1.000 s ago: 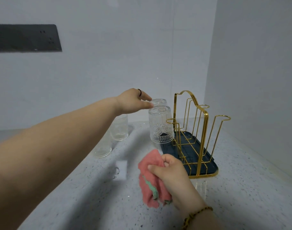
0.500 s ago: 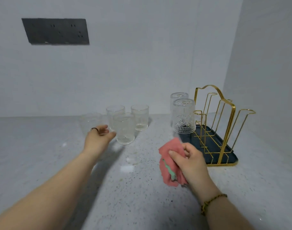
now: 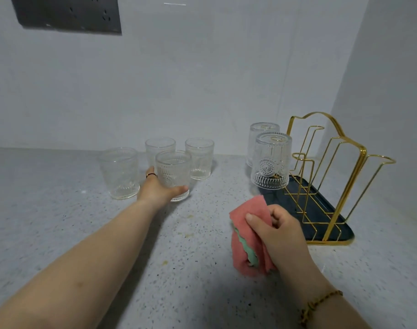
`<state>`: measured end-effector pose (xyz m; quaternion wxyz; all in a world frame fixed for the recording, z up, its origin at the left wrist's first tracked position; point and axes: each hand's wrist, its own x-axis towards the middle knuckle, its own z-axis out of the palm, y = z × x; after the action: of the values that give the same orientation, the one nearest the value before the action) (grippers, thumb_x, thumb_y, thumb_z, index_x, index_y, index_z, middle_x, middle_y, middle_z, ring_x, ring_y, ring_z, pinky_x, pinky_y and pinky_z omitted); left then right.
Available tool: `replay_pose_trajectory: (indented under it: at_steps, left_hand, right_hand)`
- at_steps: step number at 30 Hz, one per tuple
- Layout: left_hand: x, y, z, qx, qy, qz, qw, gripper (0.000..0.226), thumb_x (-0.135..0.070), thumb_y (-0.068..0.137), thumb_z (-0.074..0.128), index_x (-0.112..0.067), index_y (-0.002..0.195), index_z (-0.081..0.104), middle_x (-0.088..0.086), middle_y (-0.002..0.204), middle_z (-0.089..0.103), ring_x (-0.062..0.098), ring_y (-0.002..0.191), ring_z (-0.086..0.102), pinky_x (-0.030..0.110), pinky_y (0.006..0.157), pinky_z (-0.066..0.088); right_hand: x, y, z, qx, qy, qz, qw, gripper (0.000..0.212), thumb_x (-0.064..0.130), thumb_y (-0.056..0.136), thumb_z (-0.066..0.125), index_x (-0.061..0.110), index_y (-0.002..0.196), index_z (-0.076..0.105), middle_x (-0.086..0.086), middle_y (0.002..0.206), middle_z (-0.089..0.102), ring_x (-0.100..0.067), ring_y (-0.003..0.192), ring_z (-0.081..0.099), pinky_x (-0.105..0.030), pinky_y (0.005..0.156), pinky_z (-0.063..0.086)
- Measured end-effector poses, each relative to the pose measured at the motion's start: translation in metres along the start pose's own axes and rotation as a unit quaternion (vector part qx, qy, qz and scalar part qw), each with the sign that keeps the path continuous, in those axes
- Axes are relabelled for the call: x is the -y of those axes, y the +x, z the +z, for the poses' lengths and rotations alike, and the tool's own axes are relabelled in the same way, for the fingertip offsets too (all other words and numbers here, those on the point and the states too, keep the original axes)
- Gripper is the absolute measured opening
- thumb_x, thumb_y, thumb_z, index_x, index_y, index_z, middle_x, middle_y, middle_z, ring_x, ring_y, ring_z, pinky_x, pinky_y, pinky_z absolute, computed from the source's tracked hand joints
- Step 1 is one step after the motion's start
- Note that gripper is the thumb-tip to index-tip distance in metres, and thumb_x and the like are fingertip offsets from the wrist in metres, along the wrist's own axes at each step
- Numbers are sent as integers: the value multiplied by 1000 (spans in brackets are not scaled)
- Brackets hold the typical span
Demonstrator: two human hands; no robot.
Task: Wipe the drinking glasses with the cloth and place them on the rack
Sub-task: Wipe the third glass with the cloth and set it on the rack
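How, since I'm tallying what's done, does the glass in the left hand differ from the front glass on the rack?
The held glass is mouth up; the front rack glass sits upside down over a gold peg of the rack. The left hand grips the held glass; nothing touches the front rack glass. Both are clear with an embossed pattern.

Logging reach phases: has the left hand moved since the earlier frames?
Yes. The left hand left the rack's upturned glass, going leftward to grip the front standing glass.

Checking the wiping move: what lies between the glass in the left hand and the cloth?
In the head view, only speckled countertop, faintly stained, lies between glass and cloth.
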<state>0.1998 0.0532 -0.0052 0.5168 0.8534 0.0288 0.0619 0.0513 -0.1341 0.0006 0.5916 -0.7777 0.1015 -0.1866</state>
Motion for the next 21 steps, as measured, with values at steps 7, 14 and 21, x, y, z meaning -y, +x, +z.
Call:
replay_pose_trajectory:
  at_steps: [7, 14, 21]
  left_hand:
    - [-2, 2, 8, -21, 48, -9, 999, 89, -36, 64, 81, -3, 132, 34, 14, 133, 51, 33, 122, 48, 43, 102, 39]
    - [-11, -22, -16, -9, -56, -12, 998, 77, -28, 70, 77, -2, 132, 38, 4, 130, 48, 22, 116, 49, 28, 92, 37]
    - [-16, -85, -62, 70, -244, -32, 967, 51, -36, 75, 68, -8, 114, 52, -6, 113, 53, 9, 88, 53, 38, 94, 48]
  right_hand:
    - [-2, 2, -3, -5, 5, -8, 1000, 14, 13, 79, 64, 1, 75, 59, 1, 58, 54, -9, 52, 48, -9, 41, 37]
    - [2, -4, 0, -4, 24, 7, 1000, 8, 13, 80, 64, 6, 77, 61, -4, 69, 61, -16, 63, 56, -25, 59, 49]
    - [8, -16, -9, -48, 67, 29, 996, 8, 14, 80, 63, 17, 73, 65, -11, 80, 67, -33, 82, 64, -51, 80, 53]
